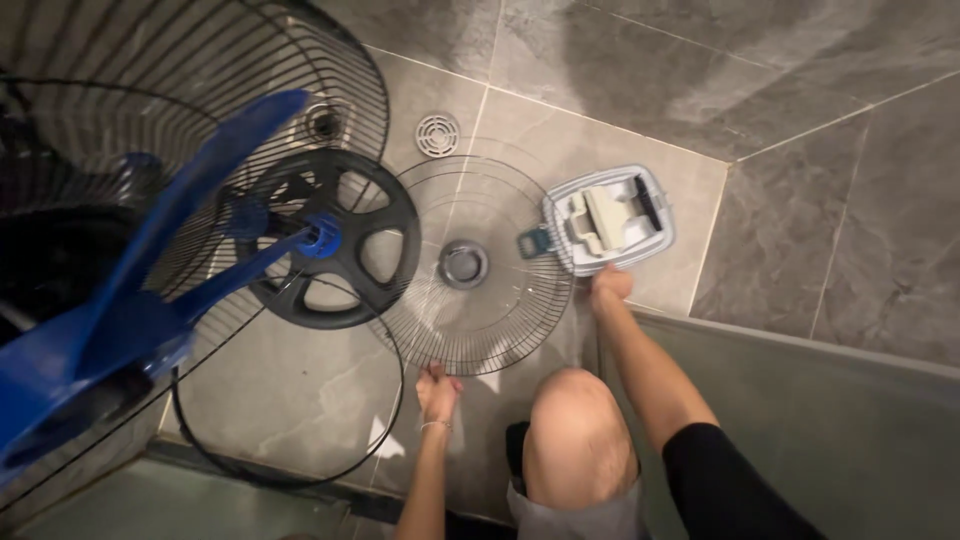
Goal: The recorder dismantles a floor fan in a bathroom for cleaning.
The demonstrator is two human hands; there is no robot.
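Note:
A round wire fan grille (465, 265) with a grey centre cap lies flat on the grey tiled floor. My left hand (437, 392) grips its near rim. My right hand (609, 285) rests at the grille's right edge, just below a grey rectangular plastic tray (610, 218) standing on the floor; whether it grips the rim or the tray is not clear. A fan with blue blades (150, 290) and its rear cage (200, 130) fills the left of the view. My bare knee (578, 430) is between my arms.
A black ring (290, 400) lies on the floor under the fan. A round floor drain (437, 135) sits beyond the grille, and a second drain (325, 122) shows through the cage. Grey tiled walls rise at the right and far side, and a low step (800, 360) borders the right.

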